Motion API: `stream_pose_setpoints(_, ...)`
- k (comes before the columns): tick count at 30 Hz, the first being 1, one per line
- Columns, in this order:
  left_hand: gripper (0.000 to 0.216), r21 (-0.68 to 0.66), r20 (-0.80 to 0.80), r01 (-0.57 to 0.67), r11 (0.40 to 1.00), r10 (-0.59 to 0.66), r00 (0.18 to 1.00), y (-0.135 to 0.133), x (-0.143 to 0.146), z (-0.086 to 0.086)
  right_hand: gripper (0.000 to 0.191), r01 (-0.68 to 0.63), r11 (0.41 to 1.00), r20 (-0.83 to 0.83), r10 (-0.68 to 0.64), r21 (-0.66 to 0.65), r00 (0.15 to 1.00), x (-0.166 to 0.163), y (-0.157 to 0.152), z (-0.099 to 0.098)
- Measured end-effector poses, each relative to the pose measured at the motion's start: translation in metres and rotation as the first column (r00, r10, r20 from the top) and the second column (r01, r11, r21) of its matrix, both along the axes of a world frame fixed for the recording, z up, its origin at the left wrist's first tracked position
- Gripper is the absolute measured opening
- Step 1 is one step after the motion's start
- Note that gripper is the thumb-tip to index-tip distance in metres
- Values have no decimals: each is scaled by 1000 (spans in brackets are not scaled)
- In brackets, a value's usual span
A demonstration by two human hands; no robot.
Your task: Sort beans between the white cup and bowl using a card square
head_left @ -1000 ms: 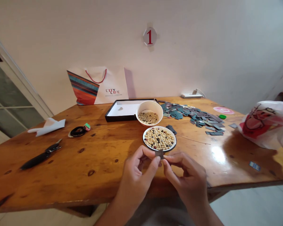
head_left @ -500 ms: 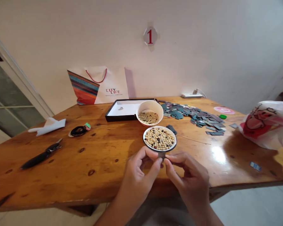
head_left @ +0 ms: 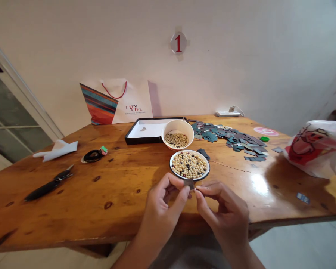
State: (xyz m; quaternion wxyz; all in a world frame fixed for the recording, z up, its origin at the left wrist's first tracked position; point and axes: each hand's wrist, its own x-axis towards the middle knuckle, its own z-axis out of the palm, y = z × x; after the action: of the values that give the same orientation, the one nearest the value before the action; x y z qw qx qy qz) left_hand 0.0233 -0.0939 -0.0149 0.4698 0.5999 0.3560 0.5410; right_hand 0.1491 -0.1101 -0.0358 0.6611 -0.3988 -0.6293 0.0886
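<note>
My left hand [head_left: 168,201] pinches a small dark flat square piece [head_left: 189,183] between thumb and finger, at the near rim of a white dish [head_left: 172,172]. My right hand [head_left: 222,209] is closed in a pinch at the piece's right corner. Whether its fingertips grip that corner or something tiny beside it, I cannot make out. The dark-rimmed dish is full of small pale balls [head_left: 190,164], beans or beads, with some dark ones mixed in. Behind it, a white tub [head_left: 168,130] holds similar, browner balls [head_left: 176,140].
Dark flat pieces [head_left: 235,138] lie heaped at the back right, near a green cap [head_left: 264,139]. A shallow black-edged box [head_left: 145,130] sits behind the tub. To the left are a black-handled tool [head_left: 44,189] and a coiled black cord [head_left: 93,155]; a plastic bag [head_left: 316,149] stands right.
My left hand has shifted slightly left and turned the dark piece, so more of its face shows. The right fingertips now meet it at its corner. The dish has not moved.
</note>
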Motion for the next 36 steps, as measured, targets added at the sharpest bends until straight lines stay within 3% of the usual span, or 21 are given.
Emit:
stream_pose_setpoints(10,10,-3,-24,101,995,-101,995,-1,0,1,13,7,1000,8,-7,-10,1000,-1,2,0)
stream_pose_setpoints(24,12,-73,7,54,996,-54,999,-2,-2,2,9,35,999,81,-34,-7,996,-2,2,4)
stream_pose_setpoints(31,13,-89,32,50,995,-47,998,1,-1,3,14,10,1000,11,-10,26,1000,-2,1,2)
stream_pose_setpoints(36,11,-12,-25,70,997,-70,997,0,0,2,14,9,1000,2,-9,3,1000,-1,1,0)
